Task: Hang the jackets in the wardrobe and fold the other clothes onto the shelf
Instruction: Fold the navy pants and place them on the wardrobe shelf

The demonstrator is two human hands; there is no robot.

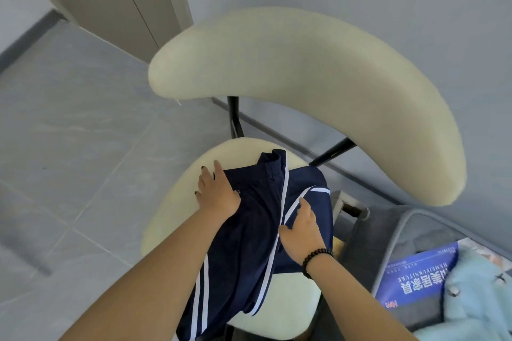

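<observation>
Navy track pants with white side stripes lie spread over the cream seat of a chair, one leg hanging off the front edge. My left hand lies flat with straight fingers on the pants' left edge, near the waistband. On the right half of the pants my right hand presses with spread fingers; a dark bead bracelet circles its wrist. A pale blue fuzzy jacket with buttons lies at the lower right.
The chair's curved cream backrest arches over the seat on black posts. A grey basket or bag at the right holds a blue printed sheet. Grey tiled floor spreads left. A beige door stands at the back left.
</observation>
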